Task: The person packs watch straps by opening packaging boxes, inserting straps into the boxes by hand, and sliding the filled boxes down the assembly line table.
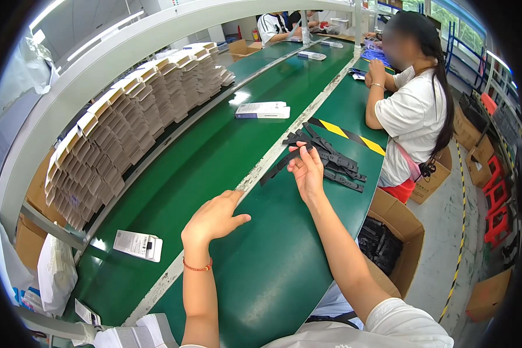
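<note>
My right hand pinches the end of a black strap between thumb and fingers, just above the green table. The strap hangs down to the left toward the metal rail. Beside that hand lies a pile of similar black straps. My left hand is open and holds nothing, its fingers stretched toward the pale worn rail along the conveyor and its thumb apart. Whether its fingertips press on the rail I cannot tell.
White boxes lie on the green conveyor, one box nearer me. Stacked cartons line the far side. A cardboard box of black parts stands at my right. A co-worker sits beyond yellow-black tape.
</note>
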